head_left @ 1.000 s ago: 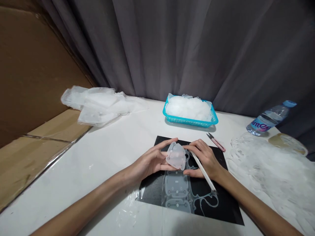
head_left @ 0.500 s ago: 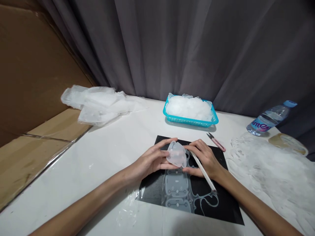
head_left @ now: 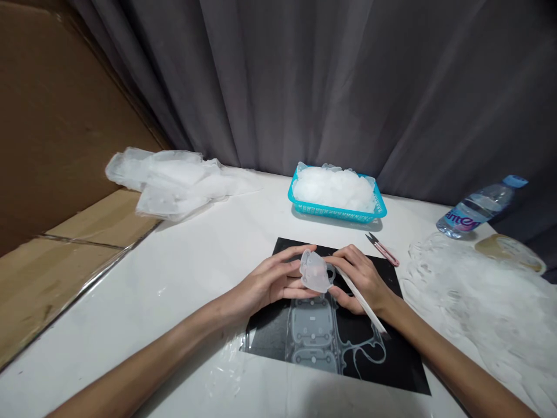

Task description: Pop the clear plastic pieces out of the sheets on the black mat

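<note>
My left hand pinches a small translucent silicone piece above a black mat. My right hand grips the same piece from the right and also holds a thin white stick tool that slants down to the right. Under the hands a translucent silicone sheet with rounded pad shapes and thin runners lies flat on the mat.
A teal basket heaped with white translucent pieces stands behind the mat. Pink thread snips lie to its right. A water bottle lies at the far right, clear trimmings below it. Plastic bags and cardboard sit left.
The piece between my hands has been folded tighter and turned slightly; both hands stay over the mat's top edge. The view shifted a little.
</note>
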A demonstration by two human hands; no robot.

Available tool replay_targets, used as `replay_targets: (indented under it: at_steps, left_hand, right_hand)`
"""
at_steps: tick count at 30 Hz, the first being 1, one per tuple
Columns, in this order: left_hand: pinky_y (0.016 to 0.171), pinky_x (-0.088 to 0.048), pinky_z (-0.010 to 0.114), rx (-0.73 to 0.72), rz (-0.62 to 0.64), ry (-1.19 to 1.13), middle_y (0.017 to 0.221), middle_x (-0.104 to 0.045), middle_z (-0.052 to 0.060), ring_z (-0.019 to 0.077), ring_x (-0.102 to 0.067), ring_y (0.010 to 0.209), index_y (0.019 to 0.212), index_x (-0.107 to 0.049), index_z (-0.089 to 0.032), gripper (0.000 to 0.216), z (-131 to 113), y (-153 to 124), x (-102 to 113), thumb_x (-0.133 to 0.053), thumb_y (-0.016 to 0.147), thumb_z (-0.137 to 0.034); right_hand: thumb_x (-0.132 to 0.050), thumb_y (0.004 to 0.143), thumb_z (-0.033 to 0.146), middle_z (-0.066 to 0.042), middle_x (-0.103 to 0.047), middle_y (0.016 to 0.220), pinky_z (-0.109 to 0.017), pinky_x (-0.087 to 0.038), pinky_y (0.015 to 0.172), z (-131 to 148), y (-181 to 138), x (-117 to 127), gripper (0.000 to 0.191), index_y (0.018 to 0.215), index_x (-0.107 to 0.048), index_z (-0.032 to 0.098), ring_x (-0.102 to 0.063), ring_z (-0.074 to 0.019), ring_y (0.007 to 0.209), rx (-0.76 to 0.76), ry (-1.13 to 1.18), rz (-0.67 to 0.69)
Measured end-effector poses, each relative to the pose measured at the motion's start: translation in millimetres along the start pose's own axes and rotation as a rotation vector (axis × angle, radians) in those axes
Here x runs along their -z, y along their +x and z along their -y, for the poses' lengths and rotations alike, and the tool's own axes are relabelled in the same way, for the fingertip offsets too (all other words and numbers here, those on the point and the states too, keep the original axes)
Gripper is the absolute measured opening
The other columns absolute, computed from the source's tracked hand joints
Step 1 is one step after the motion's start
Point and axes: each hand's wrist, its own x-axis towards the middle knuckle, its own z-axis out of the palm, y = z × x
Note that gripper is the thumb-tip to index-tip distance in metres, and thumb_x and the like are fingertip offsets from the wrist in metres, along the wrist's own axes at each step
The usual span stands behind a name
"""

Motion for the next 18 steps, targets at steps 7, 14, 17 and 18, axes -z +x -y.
replay_targets:
  at_steps: [7,14,17,18]
  left_hand:
    - [0.111,-0.049,0.052,-0.011,-0.002,0.020,0.130,-0.072,0.015,0.0322,-0.073,0.117,0.147,-0.054,-0.019,0.043,-1.9,-1.1,-3.3,-0.058,0.105,-0.030]
    - [0.106,-0.052,0.051,-0.038,-0.054,0.037,0.117,-0.074,0.010,0.0296,-0.076,0.106,0.140,-0.058,-0.020,0.041,-3.4,-1.7,-5.4,-0.065,0.102,-0.031]
    - [0.106,-0.051,0.050,-0.046,-0.069,0.054,0.116,-0.073,0.010,0.0289,-0.076,0.106,0.140,-0.059,-0.021,0.040,-3.1,-2.4,-5.6,-0.066,0.101,-0.032]
    - [0.106,-0.051,0.050,-0.050,-0.064,0.063,0.116,-0.073,0.010,0.0284,-0.076,0.106,0.140,-0.058,-0.021,0.041,-2.9,-2.7,-5.3,-0.066,0.101,-0.031]
  right_hand:
    - [-0.054,0.099,0.036,-0.011,-0.060,0.098,-0.042,-0.053,0.078,0.1,-0.4,0.7,0.034,0.126,-0.060,0.015,-0.057,-0.0258,0.089,-0.006,-0.006,0.001]
    - [-0.057,0.098,0.040,-0.011,-0.060,0.098,-0.043,-0.053,0.078,-0.9,-1.2,-0.4,0.037,0.126,-0.060,0.015,-0.058,-0.0263,0.089,-0.023,-0.013,0.006]
    - [-0.058,0.098,0.037,-0.010,-0.060,0.097,-0.042,-0.053,0.077,0.5,0.1,0.2,0.035,0.125,-0.061,0.016,-0.058,-0.0259,0.087,-0.019,-0.010,0.001]
    - [-0.058,0.097,0.036,-0.010,-0.061,0.096,-0.041,-0.053,0.076,1.0,0.4,0.5,0.033,0.124,-0.061,0.016,-0.058,-0.0255,0.086,-0.012,-0.010,-0.006]
